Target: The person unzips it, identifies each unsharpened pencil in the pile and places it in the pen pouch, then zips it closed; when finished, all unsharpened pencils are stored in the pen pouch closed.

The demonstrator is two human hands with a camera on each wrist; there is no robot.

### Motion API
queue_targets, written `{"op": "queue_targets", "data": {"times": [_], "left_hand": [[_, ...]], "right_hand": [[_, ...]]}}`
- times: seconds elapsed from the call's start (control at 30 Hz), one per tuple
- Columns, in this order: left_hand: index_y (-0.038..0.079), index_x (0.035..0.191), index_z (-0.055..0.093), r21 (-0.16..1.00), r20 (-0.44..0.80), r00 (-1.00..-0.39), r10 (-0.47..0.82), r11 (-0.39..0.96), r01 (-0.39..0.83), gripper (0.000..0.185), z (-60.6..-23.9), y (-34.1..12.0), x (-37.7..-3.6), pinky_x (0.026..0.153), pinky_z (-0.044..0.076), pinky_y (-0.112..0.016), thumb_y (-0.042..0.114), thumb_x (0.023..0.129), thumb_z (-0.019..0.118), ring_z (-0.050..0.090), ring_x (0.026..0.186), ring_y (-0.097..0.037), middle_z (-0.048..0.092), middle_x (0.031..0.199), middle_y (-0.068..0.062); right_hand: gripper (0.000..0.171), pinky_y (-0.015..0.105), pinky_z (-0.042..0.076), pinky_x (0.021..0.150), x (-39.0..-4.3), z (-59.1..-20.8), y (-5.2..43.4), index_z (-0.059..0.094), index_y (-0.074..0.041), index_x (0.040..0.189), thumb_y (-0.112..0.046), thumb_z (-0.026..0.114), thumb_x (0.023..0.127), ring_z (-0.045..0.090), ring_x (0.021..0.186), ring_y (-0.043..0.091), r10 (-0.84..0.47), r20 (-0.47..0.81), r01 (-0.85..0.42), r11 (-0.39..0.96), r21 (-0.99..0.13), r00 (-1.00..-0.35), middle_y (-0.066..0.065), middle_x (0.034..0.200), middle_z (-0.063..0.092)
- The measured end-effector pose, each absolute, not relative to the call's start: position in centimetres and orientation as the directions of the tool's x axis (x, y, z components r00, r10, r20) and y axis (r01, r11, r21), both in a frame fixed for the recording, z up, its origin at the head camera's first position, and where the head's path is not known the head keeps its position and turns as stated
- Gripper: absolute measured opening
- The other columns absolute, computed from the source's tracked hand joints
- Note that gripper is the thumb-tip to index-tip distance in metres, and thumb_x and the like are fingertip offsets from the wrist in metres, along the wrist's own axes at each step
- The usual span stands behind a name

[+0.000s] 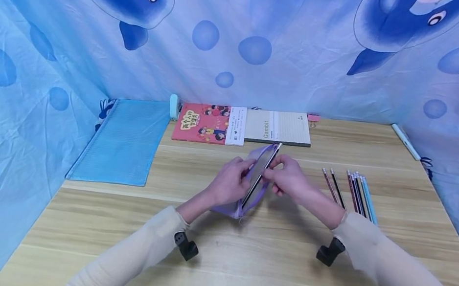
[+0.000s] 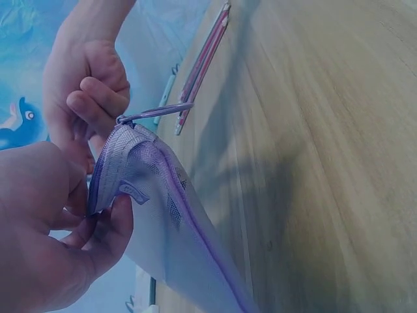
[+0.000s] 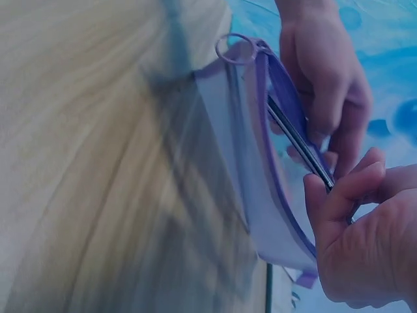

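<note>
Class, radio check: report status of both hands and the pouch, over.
Left hand grips purple mesh pouch by its open edge. Right hand pinches a dark flat slim item at the pouch mouth. Pencils lie to the right, apart.

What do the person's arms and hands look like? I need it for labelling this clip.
Both arms wear long, close-fitting cream sleeves. A small black camera mount is strapped under each wrist. The left hand and the right hand are bare: no gloves, and no rings or watch can be seen.

Your wooden table (image 1: 237, 272) carries a blue mesh pouch (image 1: 122, 144), two books (image 1: 243, 124) and pencils (image 1: 351, 191).
</note>
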State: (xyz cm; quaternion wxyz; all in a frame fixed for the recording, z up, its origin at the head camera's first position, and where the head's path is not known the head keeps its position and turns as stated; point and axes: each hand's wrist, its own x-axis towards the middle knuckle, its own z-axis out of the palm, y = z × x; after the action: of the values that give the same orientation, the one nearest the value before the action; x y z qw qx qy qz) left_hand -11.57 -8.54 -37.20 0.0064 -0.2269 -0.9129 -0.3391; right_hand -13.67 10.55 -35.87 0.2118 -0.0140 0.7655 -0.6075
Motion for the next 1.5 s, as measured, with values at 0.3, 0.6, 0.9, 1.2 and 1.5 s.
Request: {"op": "queue_targets", "data": {"times": [0.3,0.6,0.9,1.2,1.5], "left_hand": [[0.000,0.138,0.056,0.640,0.154,-0.899,0.410,0.652,0.407,0.057,-37.3,-8.3,-11.6,0.064,0.045,-0.028,-0.006,0.082,0.063,0.049,0.080,-0.019,0.055,0.088,-0.006],[-0.002,0.142,0.052,0.645,0.135,-0.905,0.404,0.657,0.390,0.061,-37.6,-8.2,-11.4,0.064,0.046,-0.027,-0.007,0.082,0.061,0.049,0.082,-0.019,0.054,0.092,-0.008],[-0.006,0.141,0.051,0.633,0.145,-0.903,0.405,0.663,0.399,0.063,-38.2,-8.3,-11.0,0.067,0.046,-0.029,-0.007,0.080,0.063,0.049,0.081,-0.020,0.054,0.092,-0.010],[-0.004,0.141,0.053,0.641,0.148,-0.905,0.400,0.658,0.395,0.062,-38.3,-8.5,-11.1,0.063,0.046,-0.029,-0.009,0.079,0.062,0.049,0.079,-0.020,0.052,0.092,-0.009],[-0.006,0.141,0.051,0.648,0.163,-0.891,0.423,0.636,0.420,0.064,-38.6,-8.3,-11.3,0.061,0.047,-0.028,-0.009,0.078,0.062,0.050,0.078,-0.021,0.052,0.091,-0.010]], "right_hand": [[0.020,0.021,0.039,0.036,-13.3,-36.3,9.4,0.046,0.004,0.103,0.002,0.062,0.091,0.049,0.041,0.009,-0.278,-0.340,0.266,0.271,-0.925,-0.899,0.020,0.078,0.070],[0.023,0.021,0.043,0.038,-13.4,-36.5,9.4,0.050,0.009,0.112,0.000,0.060,0.094,0.052,0.044,0.010,-0.303,-0.381,0.292,0.300,-0.908,-0.873,0.020,0.083,0.071],[0.033,0.021,0.043,0.041,-13.0,-35.8,12.6,0.049,0.010,0.127,-0.006,0.055,0.098,0.054,0.049,0.011,-0.318,-0.356,0.251,0.325,-0.912,-0.879,0.021,0.096,0.070],[0.030,0.026,0.046,0.045,-15.7,-34.7,22.1,0.053,0.011,0.121,-0.012,0.053,0.101,0.062,0.056,0.020,-0.293,-0.351,0.126,0.581,-0.804,-0.889,0.017,0.087,0.070],[0.017,0.026,0.043,0.041,-15.2,-36.4,29.1,0.061,0.008,0.095,-0.008,0.056,0.095,0.061,0.049,0.017,-0.293,-0.364,0.015,0.761,-0.648,-0.884,0.005,0.060,0.061]]}}
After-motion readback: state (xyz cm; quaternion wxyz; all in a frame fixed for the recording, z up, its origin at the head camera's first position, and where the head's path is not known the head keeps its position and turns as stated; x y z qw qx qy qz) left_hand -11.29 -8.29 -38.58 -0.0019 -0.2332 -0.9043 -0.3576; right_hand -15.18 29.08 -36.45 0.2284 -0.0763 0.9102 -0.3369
